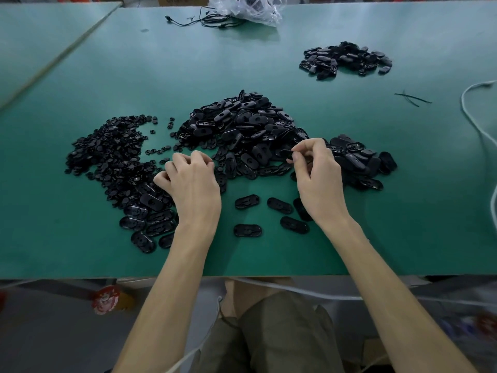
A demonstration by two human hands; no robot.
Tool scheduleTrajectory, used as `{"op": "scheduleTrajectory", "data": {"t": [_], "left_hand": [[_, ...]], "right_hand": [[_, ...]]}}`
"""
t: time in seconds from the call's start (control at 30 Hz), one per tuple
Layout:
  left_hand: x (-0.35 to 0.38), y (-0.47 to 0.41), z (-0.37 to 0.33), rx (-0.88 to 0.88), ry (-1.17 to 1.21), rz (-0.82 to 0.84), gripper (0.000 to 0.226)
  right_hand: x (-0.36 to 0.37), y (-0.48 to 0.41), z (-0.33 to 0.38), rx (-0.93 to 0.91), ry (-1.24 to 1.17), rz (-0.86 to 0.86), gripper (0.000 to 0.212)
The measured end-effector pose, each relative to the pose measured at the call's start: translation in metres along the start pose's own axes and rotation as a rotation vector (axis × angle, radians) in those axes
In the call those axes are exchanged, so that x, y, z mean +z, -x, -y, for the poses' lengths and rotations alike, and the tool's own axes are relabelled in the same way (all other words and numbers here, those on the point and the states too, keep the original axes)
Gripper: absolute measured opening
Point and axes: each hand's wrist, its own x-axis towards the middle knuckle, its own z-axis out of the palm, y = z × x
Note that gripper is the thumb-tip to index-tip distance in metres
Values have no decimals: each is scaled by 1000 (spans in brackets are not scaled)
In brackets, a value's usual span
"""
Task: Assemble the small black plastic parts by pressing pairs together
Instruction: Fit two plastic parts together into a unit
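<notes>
Fetching parts for the next pair, by the look of it. Pinching one oval shell (285, 153) in right grip (320, 179), thumb and forefinger tips on it, other fingers curled under. Held just at the near edge of the centre pile of oval shells (242, 125).

Curling left grip (191, 181) knuckles-up over the near edge of the pile of small round parts (107, 152). Cannot tell whether anything is in it, fingertips hidden. No pressing yet for this pair, as judged.

Next, probably: get a round part seated in left fingertips, right way up. Then bring over what looks like the shell's centre hole, line up, squeeze until snapped. Tiny part, so check orientation first.

Likely drop-off on far pile (347, 59) at far right of table (269, 63). Possibly finished ones, too small to confirm. Also several loose oval shells (247, 201) lying flat between the wrists, plus a cluster by left wrist.

Containers: only a clear plastic bag (250, 8) at far edge, crumpled. Something dark inside, can't identify. Black cables (204, 21) on table just beside it.
</notes>
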Motion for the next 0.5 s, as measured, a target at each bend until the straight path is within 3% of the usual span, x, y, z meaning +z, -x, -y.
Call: {"op": "scheduleTrajectory", "data": {"t": [0.13,0.5], "left_hand": [[0,1,-1,-21,-69,54,28],[4,-1,2,7,-11,56,26]], "right_hand": [[0,-1,-3,-13,56,15,5],[1,-1,-2,4,72,36,8]]}}
